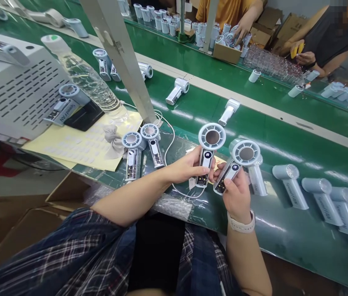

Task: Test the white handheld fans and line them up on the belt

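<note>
My left hand [189,165] is closed round the handle of a pale blue handheld fan [212,137], its thumb lying on the front of the handle. A second handheld fan [245,153] is gripped by my right hand [237,193], thumb on its lower handle. Both fans tilt upright side by side, their round heads away from me. Each small round display shows 20, and circuit parts are visible low in both handles. A white cable [189,196] loops below the left fan. Two more fans, one [131,140] and another [149,131], rest to the left of my hands.
Several fans [322,186] lie in a row at right. A green conveyor belt [263,111] carries further fans beyond the metal post [124,57]. At left are a water bottle [84,78], yellow sheet [90,152] and vented machine [16,82]. Co-workers' hands [241,32] work across the belt.
</note>
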Demonstrator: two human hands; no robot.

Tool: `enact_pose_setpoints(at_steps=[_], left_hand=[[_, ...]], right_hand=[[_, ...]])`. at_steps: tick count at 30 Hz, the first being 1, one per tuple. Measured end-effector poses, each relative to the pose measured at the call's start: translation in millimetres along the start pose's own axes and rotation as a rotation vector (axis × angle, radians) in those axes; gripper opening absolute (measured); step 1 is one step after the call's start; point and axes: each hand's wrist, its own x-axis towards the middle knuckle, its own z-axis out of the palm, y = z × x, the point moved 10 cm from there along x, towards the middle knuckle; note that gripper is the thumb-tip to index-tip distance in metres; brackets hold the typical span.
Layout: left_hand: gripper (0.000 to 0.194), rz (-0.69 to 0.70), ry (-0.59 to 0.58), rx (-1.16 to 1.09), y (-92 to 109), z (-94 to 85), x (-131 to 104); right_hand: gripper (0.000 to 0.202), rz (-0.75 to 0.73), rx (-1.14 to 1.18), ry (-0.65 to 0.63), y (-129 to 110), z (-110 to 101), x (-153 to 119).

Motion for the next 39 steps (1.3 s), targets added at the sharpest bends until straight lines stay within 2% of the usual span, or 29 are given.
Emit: enact_pose_setpoints(at_steps=[7,10,13,18,21,29,33,37,39], left_hand=[[0.048,-0.023,0.040,-0.009,-5.3,-5.2,2.5],[0.049,-0.066,0.118,-0.047,-11.6,-13.8,4.6],[0.050,-0.041,0.195,-0.014,-7.6,-22.6,4.4],[0.050,-0.026,0.065,0.043,-2.1,-10.9,4.4],[0.050,-0.030,0.084,0.092,-4.1,-13.7,4.9],[0.050,-0.023,0.077,0.048,-4.7,-12.2,5.8],[0.048,-0.041,0.132,0.095,-5.0,-17.9,7.1],[0.043,-0.043,0.137,0.113,-3.5,-17.5,8.1],[0.043,-0.063,0.180,0.129,-5.3,-22.7,6.8]], right_hand=[[0.027,0.012,-0.003,0.016,2.9,-2.9,-0.5],[0.021,-0.014,0.034,0.052,0.6,-1.4,1.0],[0.017,-0.011,0.037,0.102,2.0,-3.2,1.2],[0.022,0.006,-0.001,0.065,4.5,-1.6,-0.5],[0.022,-0.008,-0.020,0.094,4.0,-6.1,-1.1],[0.026,0.052,0.022,0.134,13.1,-9.2,1.1],[0.016,0.060,0.001,0.148,12.2,-10.5,2.3],[0.019,0.071,0.010,0.135,13.4,-9.4,2.3],[0.018,0.064,0.006,0.128,13.1,-9.3,2.0]])
